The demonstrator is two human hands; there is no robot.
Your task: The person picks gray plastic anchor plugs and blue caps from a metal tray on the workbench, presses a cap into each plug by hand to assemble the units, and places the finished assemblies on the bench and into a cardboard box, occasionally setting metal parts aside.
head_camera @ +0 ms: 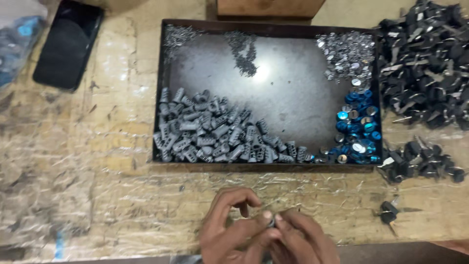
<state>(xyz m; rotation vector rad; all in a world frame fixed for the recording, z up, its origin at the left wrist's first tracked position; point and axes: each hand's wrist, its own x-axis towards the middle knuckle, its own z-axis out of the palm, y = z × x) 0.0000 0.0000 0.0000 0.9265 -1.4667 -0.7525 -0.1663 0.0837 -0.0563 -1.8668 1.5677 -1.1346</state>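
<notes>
A small grey metal part (270, 222) sits pinched between the fingertips of both hands at the near edge of the bench, just in front of the tray; it is mostly hidden by the fingers, so its long axis cannot be told; the left hand (229, 230) curls around it from the left with thumb and forefinger closed on it, and the right hand (303, 242) meets it from the right, fingertips pressed together against the same piece; both hands are equally near it, touching

Straight ahead, toward the far edge, lies a shallow dark tray (159, 88); along its near-left side is a heap of grey cylinders (215, 132), the closest stock to the hands; in its near-right corner a cluster of shiny blue caps (359, 129); in the far-right corner a pile of small silver bits (347, 54); along the far rim thin dark springs or pins (242, 51)

Off the tray's right side a big heap of black-headed keys (425, 68) covers the bench's far-right corner, with a smaller bunch (420, 166) nearer and one loose key (389, 212) right of the hands; a black phone (68, 44) lies at the far-left, beside a clear bag holding blue pieces (17, 44); no label is readable
</notes>
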